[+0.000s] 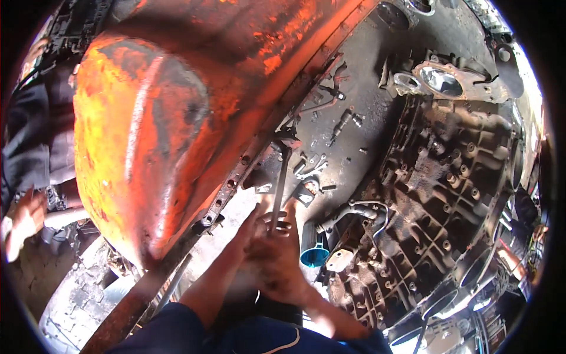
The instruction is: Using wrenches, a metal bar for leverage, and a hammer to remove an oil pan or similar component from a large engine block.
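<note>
Both my hands close round the lower end of a long metal bar, perhaps a wrench handle. My left hand comes in from the lower left; my right hand overlaps it from nearer my body and is somewhat blurred. From my hands the bar runs away to the bolted flange of a big orange metal housing with worn paint. Its far tip meets dark parts at that edge; how it seats there is hidden.
On the right lies a large, greasy engine block. A dark tube with a blue open end stands beside my right hand. Loose bolts and fittings are scattered on the grey floor. Another person's hand shows at the far left.
</note>
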{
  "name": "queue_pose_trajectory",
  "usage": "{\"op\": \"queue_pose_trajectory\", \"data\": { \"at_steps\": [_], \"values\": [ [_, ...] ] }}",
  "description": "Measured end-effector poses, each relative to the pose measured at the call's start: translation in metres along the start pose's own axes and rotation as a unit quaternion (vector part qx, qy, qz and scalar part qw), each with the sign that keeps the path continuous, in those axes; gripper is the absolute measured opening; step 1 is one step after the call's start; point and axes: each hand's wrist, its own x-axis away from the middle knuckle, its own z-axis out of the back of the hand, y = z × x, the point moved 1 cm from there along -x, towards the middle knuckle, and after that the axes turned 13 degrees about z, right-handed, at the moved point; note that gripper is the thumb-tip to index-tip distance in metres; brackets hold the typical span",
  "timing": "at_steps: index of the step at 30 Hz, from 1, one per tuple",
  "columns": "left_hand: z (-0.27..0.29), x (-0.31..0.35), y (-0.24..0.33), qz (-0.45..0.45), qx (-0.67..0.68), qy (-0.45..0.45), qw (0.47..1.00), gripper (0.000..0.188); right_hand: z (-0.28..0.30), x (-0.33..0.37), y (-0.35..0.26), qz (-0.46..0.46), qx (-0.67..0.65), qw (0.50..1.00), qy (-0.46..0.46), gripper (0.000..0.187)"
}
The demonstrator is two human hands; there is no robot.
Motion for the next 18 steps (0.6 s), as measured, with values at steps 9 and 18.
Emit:
{"op": "queue_pose_trajectory", "data": {
  "at_steps": [9,18],
  "values": [
    [0.075,-0.139,-0.008,-0.160,-0.490,0.265,0.815,0.046,-0.063,0.145,0.176,-0.551,-0.303,0.752,0.198,0.052],
    [-0.034,-0.231,-0.011,-0.235,-0.291,0.091,0.923,0.039,0.151,0.246,0.522,-0.329,-0.463,0.552,0.610,0.039]
  ]
}}
